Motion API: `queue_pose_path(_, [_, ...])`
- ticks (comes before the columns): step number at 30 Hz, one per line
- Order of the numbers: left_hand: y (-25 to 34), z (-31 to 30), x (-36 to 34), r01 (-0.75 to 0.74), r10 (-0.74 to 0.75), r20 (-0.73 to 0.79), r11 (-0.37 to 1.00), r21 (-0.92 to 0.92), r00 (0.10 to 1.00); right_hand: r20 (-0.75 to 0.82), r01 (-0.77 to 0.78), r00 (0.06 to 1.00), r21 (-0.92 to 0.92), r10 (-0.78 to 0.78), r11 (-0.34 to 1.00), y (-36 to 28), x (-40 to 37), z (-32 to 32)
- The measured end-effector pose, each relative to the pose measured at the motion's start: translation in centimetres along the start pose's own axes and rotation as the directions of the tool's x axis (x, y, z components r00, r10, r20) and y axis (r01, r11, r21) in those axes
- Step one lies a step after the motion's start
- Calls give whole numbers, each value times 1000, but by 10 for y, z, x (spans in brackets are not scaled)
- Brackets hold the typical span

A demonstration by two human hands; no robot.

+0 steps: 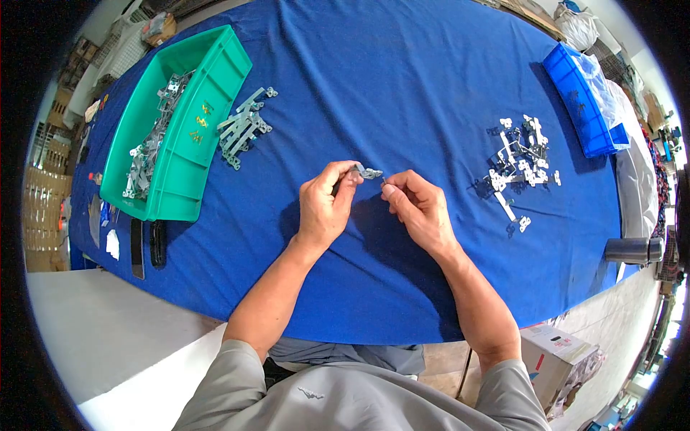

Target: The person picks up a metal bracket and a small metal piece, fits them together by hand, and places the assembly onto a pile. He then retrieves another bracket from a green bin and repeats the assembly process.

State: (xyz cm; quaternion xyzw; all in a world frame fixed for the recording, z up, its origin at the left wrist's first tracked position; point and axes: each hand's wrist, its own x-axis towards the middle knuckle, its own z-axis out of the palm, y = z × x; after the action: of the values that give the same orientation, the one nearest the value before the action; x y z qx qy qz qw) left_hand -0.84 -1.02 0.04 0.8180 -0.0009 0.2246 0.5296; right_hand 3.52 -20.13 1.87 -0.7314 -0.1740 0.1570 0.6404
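Note:
Over the middle of the blue cloth, my left hand (pixel 327 202) pinches a small grey metal part (pixel 370 173) between thumb and fingertips. Close to its right end is my right hand (pixel 420 208), thumb and forefinger pressed together on something too small to make out. The fingertips of the two hands are a short gap apart. To the left lies a pile of flat metal brackets (pixel 244 128) beside a green bin (pixel 172 172). At the right, more metal pieces (pixel 521 154) are spread in a loose heap.
The green bin holds many metal parts. A blue bin (pixel 586 108) with clear plastic stands at the right edge of the blue cloth (pixel 402 86), above a metal flask (pixel 634 250). Dark flat objects (pixel 138 248) lie at the lower left. A cardboard box (pixel 557 352) stands below the table.

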Motion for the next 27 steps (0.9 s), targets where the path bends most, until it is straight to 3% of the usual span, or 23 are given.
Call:
queue_pose_path(3, [3,0,0,-23,23,0,1000,-6,1000,-9,66,998,-28,-66,997,8,1,0])
queue_pose_path(15, [6,-2,5,-100,100,68,995,1,993,-64,20,997,-184,-32,983,13,5,-4])
queue_pose_path(18, [8,-2,5,-136,137,60,991,-10,989,-55,-76,996,-83,72,994,10,5,-3])
queue_pose_path(21, [6,-3,6,-157,156,66,988,1,986,-62,-28,998,26,30,999,8,6,-2])
queue_pose_path(24, [5,-4,6,-189,186,70,981,32,980,20,-79,997,163,77,983,8,8,-7])
queue_pose_path(27, [8,-5,7,-215,211,88,976,45,974,77,-111,992,151,100,982,6,7,-9])
